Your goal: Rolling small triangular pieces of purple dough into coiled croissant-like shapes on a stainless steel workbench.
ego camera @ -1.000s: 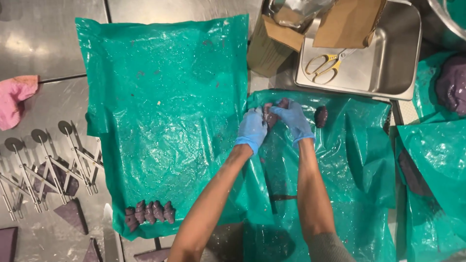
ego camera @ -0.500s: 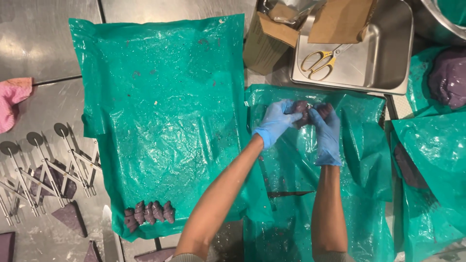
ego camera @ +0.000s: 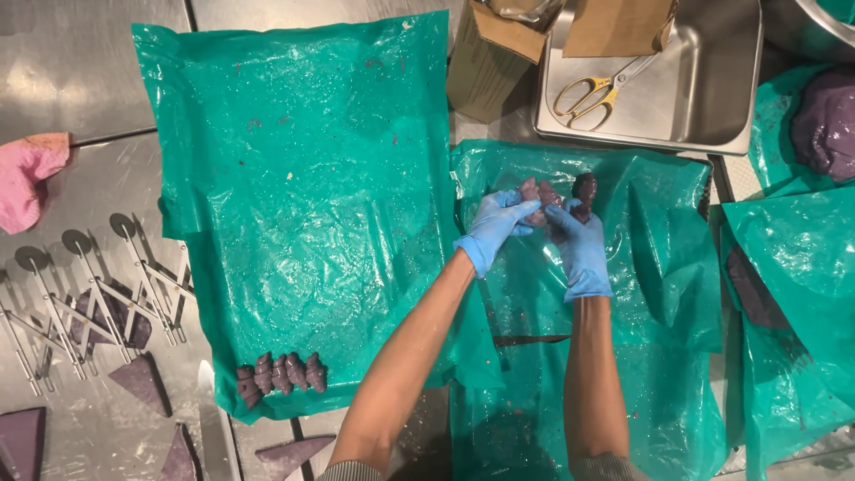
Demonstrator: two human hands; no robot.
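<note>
Head view, left hand (ego camera: 492,230): blue-gloved, fingers curled onto the purple dough piece (ego camera: 540,198).
Right hand (ego camera: 577,239): fingers pinching the same piece; a second ago both hands sat lower.
Dough position: lifted over the right green plastic sheet (ego camera: 659,294).
Shaped pieces (ego camera: 280,374): unchanged row on the left sheet (ego camera: 294,205).

Steel table (ego camera: 89,53), green sheets (ego camera: 303,196), steel tray (ego camera: 704,98)

I am seeing two gloved hands of mine, the left hand (ego camera: 495,229) and the right hand (ego camera: 579,245). Four small purple dough rolls (ego camera: 280,372) are lying in a row. One pair of scissors (ego camera: 595,93) is sitting in one steel tray (ego camera: 712,98). One pink cloth (ego camera: 31,178) is lying on the worktop (ego camera: 80,53).
</note>
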